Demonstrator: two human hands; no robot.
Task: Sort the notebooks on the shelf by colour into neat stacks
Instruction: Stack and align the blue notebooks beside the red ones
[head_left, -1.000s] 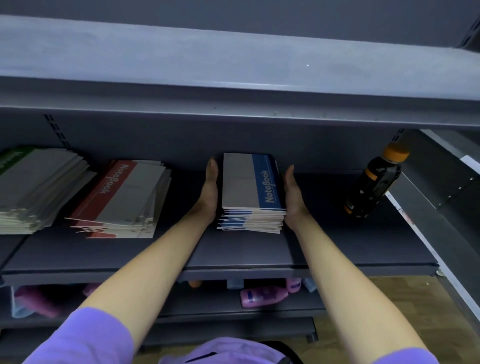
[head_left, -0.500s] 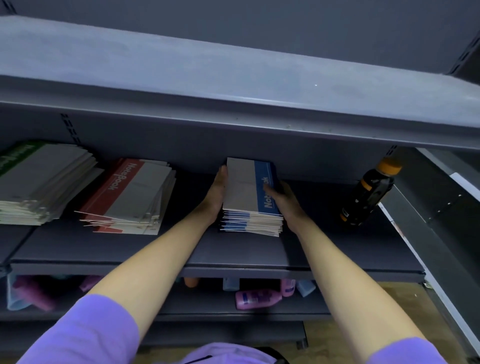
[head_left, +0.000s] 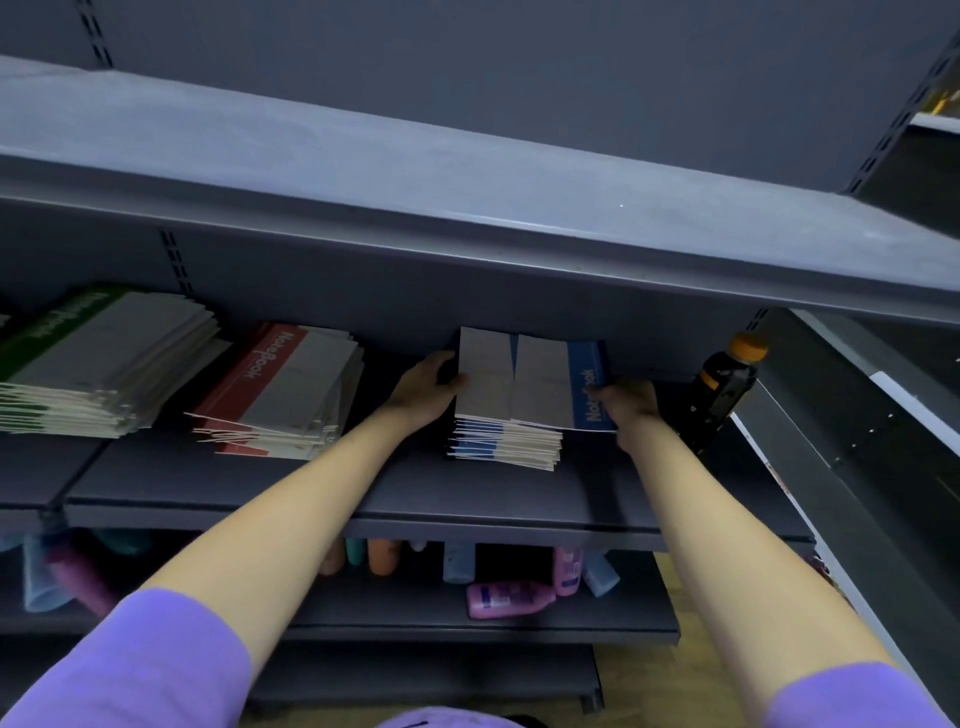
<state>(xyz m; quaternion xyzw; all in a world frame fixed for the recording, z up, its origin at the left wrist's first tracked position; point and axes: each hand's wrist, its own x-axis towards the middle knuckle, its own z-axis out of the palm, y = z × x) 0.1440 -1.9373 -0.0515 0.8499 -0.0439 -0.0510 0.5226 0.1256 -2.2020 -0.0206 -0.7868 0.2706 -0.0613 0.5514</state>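
Since a second ago the hands have left their flat, squaring press on the sides of the blue stack (head_left: 506, 447) and taken hold of its upper notebooks: the top notebook (head_left: 558, 387) is now drawn off to the right, overhanging the pile, and a second notebook (head_left: 483, 376) beside it is raised at the left. The right hand (head_left: 631, 402) grips the top notebook at its blue spine edge, fingers curled over it; the left hand (head_left: 428, 384) holds the second notebook's left edge, thumb and fingers closed on it. Both notebooks run with their long axis away from the person, towards the back of the shelf (head_left: 311, 493), and each hand sits right at its own outer edge, so either could lift or slide its piece straight off. The stack itself lies mid-shelf, its lower edges ragged. Both forearms reach forward and slightly inward, wrists level with the pile's top. Left of it, well apart, lie the red stack (head_left: 291, 395) and the green stack (head_left: 98, 358); a bottle (head_left: 724, 392) stands near on the right. My guess is the blue pile is being re-squared, and the overhanging notebook needs moving back left.
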